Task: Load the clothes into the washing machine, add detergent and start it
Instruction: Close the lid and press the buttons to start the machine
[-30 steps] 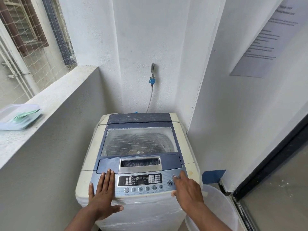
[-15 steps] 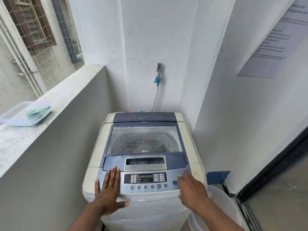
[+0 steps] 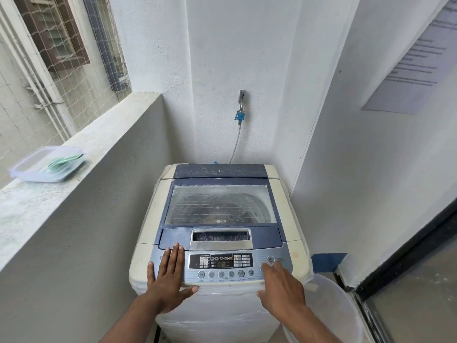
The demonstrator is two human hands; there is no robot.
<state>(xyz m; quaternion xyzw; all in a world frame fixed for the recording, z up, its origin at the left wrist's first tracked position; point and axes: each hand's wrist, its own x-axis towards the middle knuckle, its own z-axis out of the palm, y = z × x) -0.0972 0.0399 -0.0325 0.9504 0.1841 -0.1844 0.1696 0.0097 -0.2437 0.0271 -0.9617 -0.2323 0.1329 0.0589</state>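
A cream and blue top-loading washing machine point(image 3: 289, 214) stands in the corner with its transparent lid point(image 3: 220, 205) down; dark clothes show dimly through it. The control panel point(image 3: 221, 264) runs along the front and its display is lit. My left hand point(image 3: 167, 280) lies flat, fingers together, on the panel's left end. My right hand point(image 3: 280, 287) is at the panel's right end, with a fingertip on a round button just below the power button point(image 3: 270, 259). Neither hand holds anything.
A clear plastic container point(image 3: 47, 164) with a green scoop inside sits on the concrete ledge point(image 3: 103, 134) at left. A tap with a hose point(image 3: 240, 115) is on the back wall. A translucent white tub point(image 3: 331, 308) stands on the floor at the machine's right, beside a dark-framed door.
The view shifted so the machine sits further right and lower in frame. My right fingertip slid from the upper right button down to the one below it. My left hand stayed flat.
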